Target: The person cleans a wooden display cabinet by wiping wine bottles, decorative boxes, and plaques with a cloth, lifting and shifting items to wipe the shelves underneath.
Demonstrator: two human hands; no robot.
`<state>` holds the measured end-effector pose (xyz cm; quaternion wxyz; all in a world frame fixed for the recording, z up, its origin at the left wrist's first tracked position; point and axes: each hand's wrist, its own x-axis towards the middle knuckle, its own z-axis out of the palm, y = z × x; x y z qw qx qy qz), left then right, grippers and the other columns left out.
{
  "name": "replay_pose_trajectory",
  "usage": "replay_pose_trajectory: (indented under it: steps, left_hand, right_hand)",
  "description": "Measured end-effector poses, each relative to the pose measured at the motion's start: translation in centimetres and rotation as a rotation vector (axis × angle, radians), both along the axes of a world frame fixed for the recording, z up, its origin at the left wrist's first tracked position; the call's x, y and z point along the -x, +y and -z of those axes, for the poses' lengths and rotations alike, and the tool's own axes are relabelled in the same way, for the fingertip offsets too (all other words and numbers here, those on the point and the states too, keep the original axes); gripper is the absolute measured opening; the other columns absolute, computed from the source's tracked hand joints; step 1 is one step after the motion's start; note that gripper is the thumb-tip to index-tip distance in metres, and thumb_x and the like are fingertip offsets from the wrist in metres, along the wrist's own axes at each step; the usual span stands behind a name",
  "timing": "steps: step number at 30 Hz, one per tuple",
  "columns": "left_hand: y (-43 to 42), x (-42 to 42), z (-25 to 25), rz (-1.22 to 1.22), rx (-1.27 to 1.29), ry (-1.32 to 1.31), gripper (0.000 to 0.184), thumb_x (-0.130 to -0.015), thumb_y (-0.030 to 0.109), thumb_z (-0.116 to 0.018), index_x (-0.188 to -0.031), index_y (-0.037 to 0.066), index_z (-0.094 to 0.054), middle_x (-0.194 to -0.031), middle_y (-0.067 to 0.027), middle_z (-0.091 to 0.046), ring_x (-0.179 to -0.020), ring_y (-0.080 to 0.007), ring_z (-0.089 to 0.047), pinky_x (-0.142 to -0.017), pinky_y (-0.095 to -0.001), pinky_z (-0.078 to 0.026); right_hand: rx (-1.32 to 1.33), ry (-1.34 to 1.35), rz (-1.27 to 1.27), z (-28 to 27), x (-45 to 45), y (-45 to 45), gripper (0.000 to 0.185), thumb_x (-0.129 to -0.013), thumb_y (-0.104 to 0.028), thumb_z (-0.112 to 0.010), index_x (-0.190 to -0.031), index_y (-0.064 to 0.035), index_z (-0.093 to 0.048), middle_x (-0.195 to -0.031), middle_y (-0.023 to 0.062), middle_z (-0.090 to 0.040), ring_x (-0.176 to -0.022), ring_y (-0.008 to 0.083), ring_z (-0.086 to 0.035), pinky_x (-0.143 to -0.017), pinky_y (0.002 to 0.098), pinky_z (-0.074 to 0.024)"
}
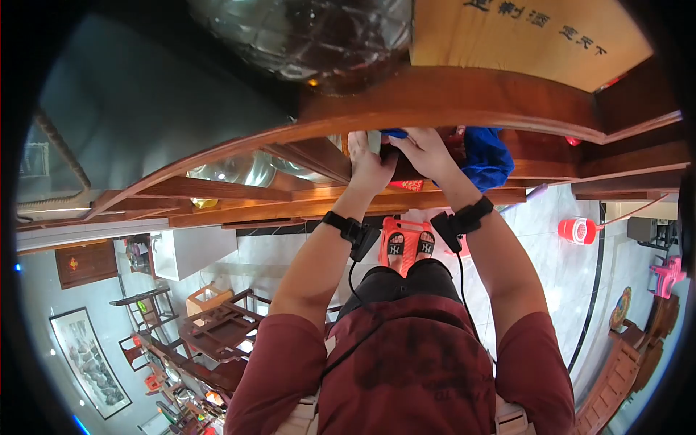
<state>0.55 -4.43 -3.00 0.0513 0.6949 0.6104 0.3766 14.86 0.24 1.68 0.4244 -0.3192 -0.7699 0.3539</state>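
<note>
My left hand point(371, 165) reaches into the wooden shelf point(333, 120), its fingers curled around something pale that I cannot make out. Close beside it, my right hand point(428, 154) has its thumb against a small piece of blue cloth point(396, 133); the shelf's upper board hides its fingertips. A larger blue cloth point(487, 156) hangs over the shelf edge, right of my right hand. Below the hands, a red item with gold marks point(408, 185) shows on the shelf. Black straps with small devices sit on both wrists.
Above are a large faceted glass jar point(312, 36) and a yellow box with black writing point(533, 32). Clear glass vessels point(243, 172) stand on the shelf at left. My feet are on a red plastic stool point(406, 243). A red bucket point(578, 230) stands at right; wooden furniture point(221, 326) lies behind left.
</note>
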Motion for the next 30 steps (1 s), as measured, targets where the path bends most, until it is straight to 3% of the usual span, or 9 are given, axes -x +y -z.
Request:
replay_pose_trajectory:
  steps: [3,4,5,6,10,13,21,28,30]
  left_hand:
    - [0.5,0.2,1.0,0.0,-0.033,-0.179,0.062,-0.069,0.015,-0.075,-0.123,0.005,-0.046,-0.117,-0.0161,-0.046,-0.113,-0.035,-0.045,-0.1,-0.0428,-0.033]
    - [1.0,0.6,1.2,0.049,0.029,-0.169,0.081,-0.066,0.026,-0.077,-0.126,-0.006,-0.033,-0.123,-0.0285,-0.039,-0.121,-0.0453,-0.035,-0.105,-0.0494,-0.028]
    - [1.0,0.6,1.2,0.036,0.04,-0.132,0.08,-0.067,0.025,-0.077,-0.126,-0.006,-0.034,-0.123,-0.028,-0.04,-0.12,-0.0448,-0.036,-0.105,-0.0494,-0.029]
    - [1.1,0.7,1.3,0.022,0.049,-0.096,0.079,-0.067,0.024,-0.077,-0.126,-0.007,-0.034,-0.122,-0.0276,-0.04,-0.12,-0.0443,-0.036,-0.104,-0.0494,-0.029]
    - [0.7,0.8,1.9,0.049,-0.006,0.109,0.072,-0.071,0.018,-0.077,-0.126,-0.003,-0.036,-0.121,-0.025,-0.042,-0.116,-0.0423,-0.039,-0.1,-0.0486,-0.032]
    - [0.5,-0.1,0.7,-0.082,0.09,-0.14,0.063,-0.078,0.017,-0.074,-0.125,-0.004,-0.038,-0.122,-0.0242,-0.039,-0.114,-0.039,-0.044,-0.099,-0.0437,-0.035]
    - [0.9,0.3,0.4,-0.056,0.112,-0.059,0.055,-0.077,0.02,-0.076,-0.115,-0.003,-0.043,-0.113,-0.0208,-0.045,-0.105,-0.0362,-0.048,-0.092,-0.0435,-0.039]
    - [0.6,-0.1,0.4,-0.098,0.122,-0.107,0.06,-0.075,0.018,-0.077,-0.118,-0.003,-0.041,-0.117,-0.0228,-0.045,-0.108,-0.0375,-0.047,-0.093,-0.0437,-0.038]
    - [0.5,-0.3,0.1,-0.103,0.125,-0.075,0.055,-0.078,0.015,-0.075,-0.117,-0.003,-0.042,-0.116,-0.0211,-0.046,-0.106,-0.0333,-0.051,-0.09,-0.0416,-0.041]
  right_hand:
    - [-0.137,-0.093,-0.046,0.5,0.7,-0.1,0.024,-0.085,-0.018,-0.059,-0.101,0.0003,-0.061,-0.098,0.0206,-0.061,-0.091,0.0406,-0.057,-0.08,0.0414,-0.0473]
    - [-0.091,-0.052,-0.011,-1.2,1.0,-0.5,0.025,-0.085,-0.019,-0.059,-0.101,0.0001,-0.062,-0.099,0.0198,-0.062,-0.092,0.0403,-0.057,-0.081,0.0422,-0.0472]
    - [-0.041,-0.012,0.024,-3.7,1.1,-0.7,0.026,-0.084,-0.02,-0.06,-0.101,-0.0001,-0.062,-0.101,0.019,-0.062,-0.093,0.04,-0.057,-0.081,0.0429,-0.0472]
    - [-0.35,0.064,0.1,-4.7,1.6,-0.3,0.025,-0.083,-0.02,-0.06,-0.1,-0.0019,-0.063,-0.102,0.0165,-0.063,-0.098,0.0374,-0.057,-0.08,0.0415,-0.0477]
    - [-0.635,-0.224,0.178,-8.0,4.1,1.8,0.026,-0.082,-0.02,-0.062,-0.106,-0.0092,-0.064,-0.107,0.0108,-0.064,-0.101,0.0317,-0.059,-0.081,0.0404,-0.0481]
    - [-0.763,-0.433,0.139,-8.1,3.9,5.0,0.035,-0.08,-0.027,-0.067,-0.11,-0.0106,-0.062,-0.106,0.0081,-0.064,-0.099,0.0288,-0.06,-0.082,0.0397,-0.0485]
    - [-0.512,-0.436,0.305,-9.4,-7.3,7.7,0.036,-0.082,-0.029,-0.067,-0.11,-0.0065,-0.061,-0.101,0.0106,-0.065,-0.093,0.0282,-0.062,-0.082,0.0374,-0.0484]
    - [-0.007,-0.096,0.531,-2.8,-16.3,6.1,0.038,-0.084,-0.031,-0.068,-0.109,-0.0029,-0.061,-0.097,0.0128,-0.065,-0.089,0.0277,-0.063,-0.082,0.0354,-0.0483]
    - [-0.107,-0.143,0.505,0.1,-16.1,1.9,0.064,-0.073,-0.049,-0.074,-0.122,-0.0114,-0.055,-0.115,0.0164,-0.056,-0.106,0.0331,-0.056,-0.088,0.0406,-0.046]
